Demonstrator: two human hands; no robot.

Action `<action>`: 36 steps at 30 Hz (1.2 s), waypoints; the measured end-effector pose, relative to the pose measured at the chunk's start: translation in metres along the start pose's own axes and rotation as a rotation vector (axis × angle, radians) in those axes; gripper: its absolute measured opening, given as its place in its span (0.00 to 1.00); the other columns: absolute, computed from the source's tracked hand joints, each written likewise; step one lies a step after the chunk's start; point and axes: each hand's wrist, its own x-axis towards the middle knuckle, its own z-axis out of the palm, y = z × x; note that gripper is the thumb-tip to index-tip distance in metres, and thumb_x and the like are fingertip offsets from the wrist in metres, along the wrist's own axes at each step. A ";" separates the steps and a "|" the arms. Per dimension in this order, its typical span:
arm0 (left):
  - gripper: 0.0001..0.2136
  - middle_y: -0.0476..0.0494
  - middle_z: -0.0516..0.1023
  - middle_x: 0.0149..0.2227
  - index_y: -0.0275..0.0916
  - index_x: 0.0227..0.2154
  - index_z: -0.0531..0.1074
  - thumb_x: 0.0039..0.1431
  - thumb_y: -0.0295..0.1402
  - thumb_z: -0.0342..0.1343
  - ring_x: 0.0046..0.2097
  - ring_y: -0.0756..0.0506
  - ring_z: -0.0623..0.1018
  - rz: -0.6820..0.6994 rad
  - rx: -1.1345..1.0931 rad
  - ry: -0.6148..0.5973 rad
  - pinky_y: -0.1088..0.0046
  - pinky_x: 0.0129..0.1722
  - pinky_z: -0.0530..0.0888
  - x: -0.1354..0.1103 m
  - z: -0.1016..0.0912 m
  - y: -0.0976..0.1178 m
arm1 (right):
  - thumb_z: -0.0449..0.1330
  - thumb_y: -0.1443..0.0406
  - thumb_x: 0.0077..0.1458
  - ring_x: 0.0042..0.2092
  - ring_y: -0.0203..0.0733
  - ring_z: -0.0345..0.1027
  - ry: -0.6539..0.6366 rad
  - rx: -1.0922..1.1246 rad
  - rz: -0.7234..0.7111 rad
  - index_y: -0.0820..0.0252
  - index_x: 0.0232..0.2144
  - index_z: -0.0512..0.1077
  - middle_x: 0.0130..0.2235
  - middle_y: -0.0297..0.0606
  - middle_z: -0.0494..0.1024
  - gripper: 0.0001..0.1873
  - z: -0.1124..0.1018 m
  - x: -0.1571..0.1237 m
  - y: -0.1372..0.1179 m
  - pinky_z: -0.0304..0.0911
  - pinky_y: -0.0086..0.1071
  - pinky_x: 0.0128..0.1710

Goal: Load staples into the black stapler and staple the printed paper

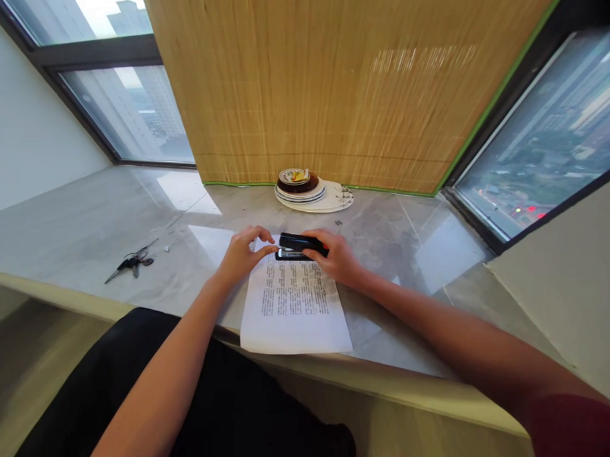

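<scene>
Biggest thing in view is the tan bamboo blind (330,83) hanging at the far side, with windows to its left and right. Below it runs a wide grey marble-look stone ledge (85,227). A white printed paper sheet (294,315) lies on the ledge at the near edge, pretty much dead centre. Far behind it, right against the blind, sits a stack of white round plates (330,201). The left hand (241,253) is curled, fingertips pinching the sheet's far edge. The right hand (337,256) is wrapped over the right end of a black stapler (297,245), which sits at that same far edge between both hands. It looks like the paper is in its mouth, hard to say. A small bunch of dark keys (131,262) lies well off to the left.
</scene>
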 end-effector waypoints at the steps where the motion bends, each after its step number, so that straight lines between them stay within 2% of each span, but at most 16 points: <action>1: 0.06 0.45 0.81 0.38 0.40 0.37 0.76 0.66 0.37 0.63 0.42 0.43 0.80 0.000 0.010 -0.025 0.62 0.46 0.74 0.000 0.001 0.001 | 0.65 0.66 0.60 0.48 0.50 0.77 0.019 -0.014 0.044 0.58 0.51 0.77 0.48 0.44 0.83 0.16 -0.006 0.001 0.000 0.72 0.45 0.51; 4: 0.05 0.45 0.84 0.42 0.42 0.40 0.77 0.69 0.36 0.59 0.45 0.43 0.82 0.056 -0.017 -0.166 0.60 0.52 0.75 -0.004 0.006 0.006 | 0.65 0.65 0.59 0.49 0.50 0.78 0.067 -0.055 0.189 0.57 0.50 0.78 0.48 0.42 0.84 0.16 -0.032 -0.002 0.003 0.73 0.45 0.51; 6: 0.08 0.45 0.83 0.50 0.44 0.47 0.78 0.70 0.36 0.58 0.52 0.42 0.81 0.144 -0.028 -0.323 0.59 0.57 0.75 -0.007 0.010 0.009 | 0.66 0.64 0.59 0.49 0.51 0.79 0.074 -0.105 0.254 0.56 0.50 0.79 0.48 0.41 0.85 0.17 -0.056 -0.011 0.008 0.73 0.46 0.50; 9: 0.16 0.41 0.75 0.63 0.45 0.58 0.73 0.72 0.39 0.55 0.64 0.39 0.75 0.252 0.054 -0.505 0.55 0.66 0.69 -0.012 0.017 0.012 | 0.67 0.61 0.57 0.47 0.53 0.80 0.045 -0.189 0.303 0.56 0.50 0.81 0.47 0.42 0.86 0.18 -0.095 -0.031 0.021 0.74 0.46 0.49; 12: 0.20 0.37 0.70 0.67 0.42 0.62 0.70 0.72 0.42 0.54 0.67 0.36 0.71 0.219 0.168 -0.527 0.52 0.68 0.66 -0.014 0.020 0.012 | 0.68 0.58 0.58 0.43 0.51 0.80 -0.070 -0.214 0.290 0.56 0.50 0.82 0.45 0.42 0.86 0.19 -0.127 -0.046 0.033 0.74 0.44 0.44; 14: 0.21 0.36 0.69 0.68 0.40 0.63 0.69 0.73 0.43 0.52 0.68 0.36 0.70 0.183 0.203 -0.527 0.52 0.69 0.66 -0.014 0.022 0.011 | 0.68 0.57 0.59 0.42 0.50 0.79 -0.189 -0.189 0.227 0.54 0.52 0.82 0.45 0.41 0.86 0.19 -0.139 -0.049 0.035 0.73 0.42 0.42; 17: 0.21 0.35 0.68 0.68 0.38 0.63 0.68 0.74 0.43 0.50 0.69 0.36 0.68 0.169 0.216 -0.531 0.54 0.70 0.64 -0.014 0.025 0.010 | 0.67 0.58 0.61 0.42 0.48 0.79 -0.337 -0.088 0.101 0.52 0.55 0.81 0.44 0.41 0.85 0.20 -0.140 -0.046 0.028 0.72 0.40 0.42; 21: 0.21 0.35 0.69 0.68 0.39 0.63 0.68 0.75 0.42 0.48 0.69 0.37 0.67 0.155 0.209 -0.536 0.54 0.70 0.64 -0.012 0.028 0.009 | 0.67 0.61 0.64 0.43 0.45 0.78 -0.466 0.028 -0.028 0.53 0.58 0.78 0.45 0.43 0.85 0.21 -0.128 -0.042 0.011 0.71 0.37 0.43; 28: 0.21 0.33 0.72 0.65 0.36 0.62 0.69 0.74 0.41 0.49 0.68 0.37 0.69 0.105 0.243 -0.480 0.55 0.69 0.65 -0.010 0.030 0.009 | 0.65 0.62 0.66 0.47 0.43 0.78 -0.721 0.220 -0.145 0.57 0.61 0.75 0.48 0.47 0.84 0.22 -0.116 -0.043 -0.007 0.71 0.34 0.47; 30: 0.21 0.33 0.72 0.65 0.36 0.62 0.70 0.74 0.41 0.50 0.67 0.36 0.70 0.097 0.239 -0.474 0.53 0.69 0.66 -0.010 0.030 0.010 | 0.65 0.61 0.67 0.47 0.43 0.78 -0.730 0.234 -0.161 0.57 0.62 0.75 0.48 0.46 0.84 0.23 -0.110 -0.043 -0.010 0.72 0.34 0.47; 34: 0.20 0.33 0.71 0.66 0.39 0.62 0.70 0.73 0.41 0.53 0.70 0.34 0.67 0.127 0.152 -0.457 0.47 0.70 0.63 -0.013 0.025 0.017 | 0.65 0.60 0.66 0.43 0.43 0.78 -0.605 0.134 -0.108 0.55 0.60 0.76 0.45 0.43 0.85 0.21 -0.101 -0.045 -0.013 0.72 0.34 0.43; 36: 0.22 0.36 0.69 0.69 0.44 0.64 0.70 0.71 0.42 0.56 0.72 0.34 0.65 0.190 0.038 -0.530 0.47 0.71 0.62 -0.014 0.018 0.024 | 0.66 0.60 0.65 0.42 0.43 0.77 -0.568 0.081 -0.087 0.53 0.61 0.75 0.45 0.42 0.84 0.23 -0.101 -0.048 -0.012 0.72 0.35 0.42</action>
